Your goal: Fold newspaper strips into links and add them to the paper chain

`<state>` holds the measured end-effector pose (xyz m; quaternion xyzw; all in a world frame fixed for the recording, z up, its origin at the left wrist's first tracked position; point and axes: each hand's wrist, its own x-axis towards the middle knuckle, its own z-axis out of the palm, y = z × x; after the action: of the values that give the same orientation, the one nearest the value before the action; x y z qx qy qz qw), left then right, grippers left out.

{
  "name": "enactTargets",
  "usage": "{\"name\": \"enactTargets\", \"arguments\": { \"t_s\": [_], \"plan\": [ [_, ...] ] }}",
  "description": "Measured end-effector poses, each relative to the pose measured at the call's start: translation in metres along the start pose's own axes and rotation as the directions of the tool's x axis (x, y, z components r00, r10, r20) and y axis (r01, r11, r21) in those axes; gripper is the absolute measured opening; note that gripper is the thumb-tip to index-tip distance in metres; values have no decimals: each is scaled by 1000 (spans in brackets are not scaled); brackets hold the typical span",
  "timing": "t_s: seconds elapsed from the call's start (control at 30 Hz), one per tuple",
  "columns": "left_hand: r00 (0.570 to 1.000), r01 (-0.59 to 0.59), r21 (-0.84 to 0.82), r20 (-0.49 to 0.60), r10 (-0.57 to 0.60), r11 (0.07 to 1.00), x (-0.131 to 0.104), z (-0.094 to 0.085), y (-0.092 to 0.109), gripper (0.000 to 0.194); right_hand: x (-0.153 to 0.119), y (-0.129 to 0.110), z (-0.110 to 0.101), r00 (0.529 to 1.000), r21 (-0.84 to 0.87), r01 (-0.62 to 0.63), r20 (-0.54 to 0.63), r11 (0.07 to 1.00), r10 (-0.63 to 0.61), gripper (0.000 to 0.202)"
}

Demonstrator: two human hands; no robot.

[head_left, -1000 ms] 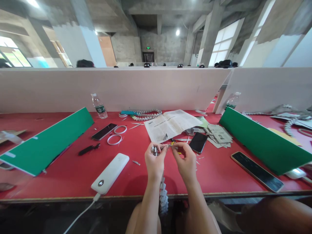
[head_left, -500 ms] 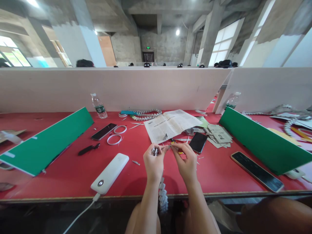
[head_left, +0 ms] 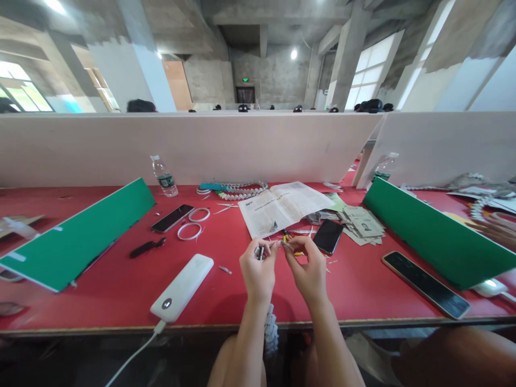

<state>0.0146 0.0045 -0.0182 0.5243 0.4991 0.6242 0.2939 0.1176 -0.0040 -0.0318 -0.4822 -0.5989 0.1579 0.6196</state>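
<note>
Paper sliver: A small grey-white folded paper sliver (head_left: 284,243) sits between the fingertips of both hands, above the red tabletop (head_left: 221,309) and near its front edge.
Left hand: The left hand (head_left: 258,271) pinches one end of the sliver between thumb and forefinger, its other fingers curled about several small silvery-grey folded pieces (head_left: 260,252).
Right hand: The right hand (head_left: 308,269) pinches the other end, thumb against forefinger, close to the left but apart from it.
Hanging chain: A grey-white zigzag chain of folded paper (head_left: 271,330) shows beside the left forearm, reaching below the tabletop's edge; its upper end is hidden.
Beyond the hands: A tool with yellow handles (head_left: 286,235) lies partly hidden, next to an open printed newspaper sheet (head_left: 288,204). A black smartphone (head_left: 328,236) rests to its right, near a pile of grey-green printed paper slips (head_left: 365,223).
Left side: Two white rings (head_left: 189,231) lie by a dark smartphone with a light rim (head_left: 172,217). Nearer is a white power bank (head_left: 183,287), a white cable (head_left: 135,355) plugged into its end.
Flanks: Green panels (head_left: 80,239) stand on either side, a long black phone (head_left: 425,285) lying inside the right one. Past that panel, another person's hand (head_left: 497,228) is partly visible.
Back: A clear plastic bottle with a green label (head_left: 165,177) stands before a pale partition (head_left: 189,145).
</note>
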Motion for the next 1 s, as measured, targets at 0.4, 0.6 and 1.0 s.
{"name": "enactTargets", "arguments": {
  "t_s": [0.4,0.6,1.0],
  "plan": [
    [984,145,-218,132,-118,965,2,-2,3,33,-2,-10,5,1000,102,-21,-3,995,21,8],
    [926,257,-289,346,-150,922,5,-7,4,30,0,-1,5,992,131,-99,-60,986,107,9],
    [938,214,-298,328,-110,930,4,-4,4,19,2,-5,3,995,48,-14,-102,999,19,7]
  ]
}}
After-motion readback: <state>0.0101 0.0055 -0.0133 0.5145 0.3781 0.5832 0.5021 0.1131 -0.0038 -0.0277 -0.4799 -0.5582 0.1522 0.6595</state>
